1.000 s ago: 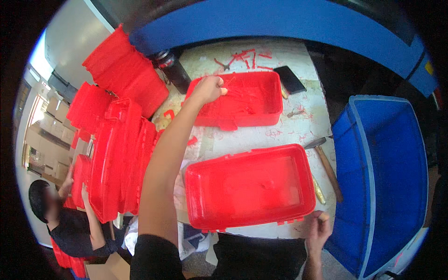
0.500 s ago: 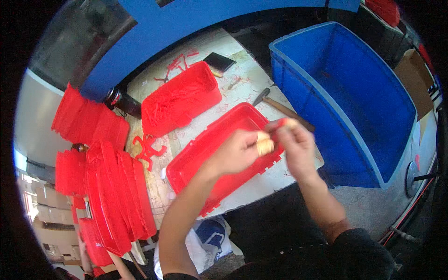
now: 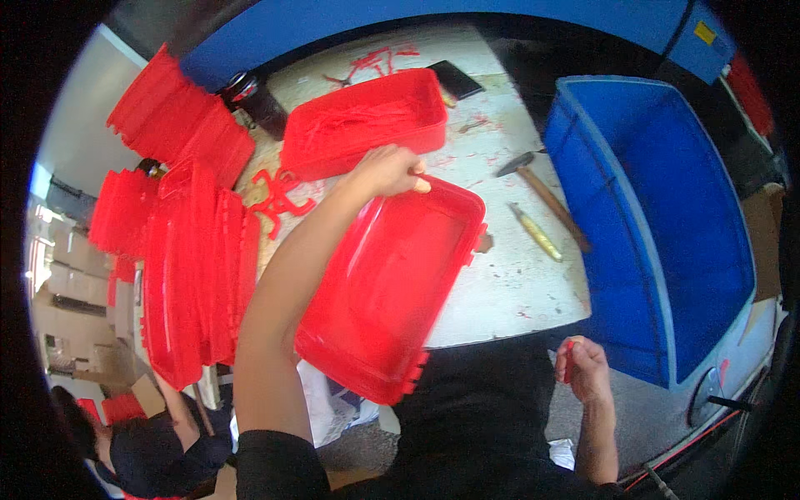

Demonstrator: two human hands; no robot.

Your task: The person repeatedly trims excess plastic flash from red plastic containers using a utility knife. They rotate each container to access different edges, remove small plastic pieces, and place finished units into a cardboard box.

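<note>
A long red plastic tub [image 3: 392,275] lies slantwise in front of me, open side up, its near end hanging past the front edge of the table. My left hand [image 3: 390,172] grips its far rim, the arm reaching across the tub's left side. A pale cover wraps the thumb tip. Away from the tub, low on the right, my right hand [image 3: 587,368] is closed in front of the table, with a small red bit at its fingers that I cannot make out. A yellow-handled knife [image 3: 537,233] lies on the table right of the tub.
Beyond the knife lies a hammer [image 3: 550,200]. A red bin of scraps [image 3: 367,125] stands behind the tub, with red hooked pieces [image 3: 279,200] beside it. Stacked red tubs [image 3: 196,267] crowd the left. A big blue crate [image 3: 633,208] stands right. Another person [image 3: 167,433] works lower left.
My hands have parted: the left moved to the tub's far rim, the right drew down and away. The tub has swung toward me. The knife now shows on the table.
</note>
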